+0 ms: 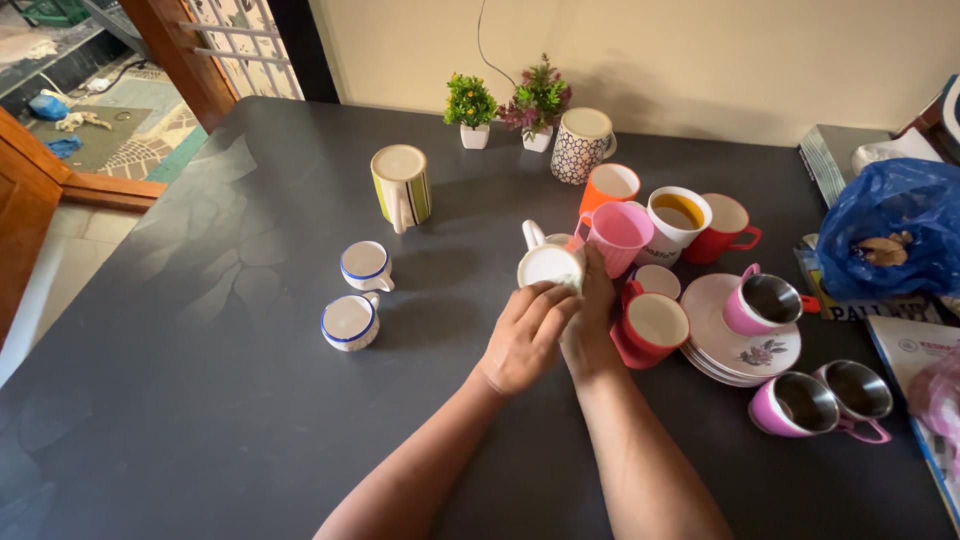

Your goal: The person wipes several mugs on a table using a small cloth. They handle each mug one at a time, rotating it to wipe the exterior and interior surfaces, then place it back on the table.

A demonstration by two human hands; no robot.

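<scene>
Both hands meet near the middle of the dark worktop. The left hand is curled, its fingers bent around the rim of a small white cup that is tipped on its side with its mouth toward the camera. The right hand lies just beside it with fingers stretched up along the cup's far side, toward a pink cup; whether they press on the white cup or only rest against it is hard to tell from this angle.

Right of the hands a red cup stands against a stack of white saucers, which carries a pink steel-lined mug. Two more such mugs lie near the worktop's right edge.

At the far right edge a blue plastic bag sits bunched on flat printed packets, and a white printed sheet lies below it. Left of the hands two small blue-rimmed cups stand apart, with a striped mug behind them. Two small potted plants stand at the back edge.
</scene>
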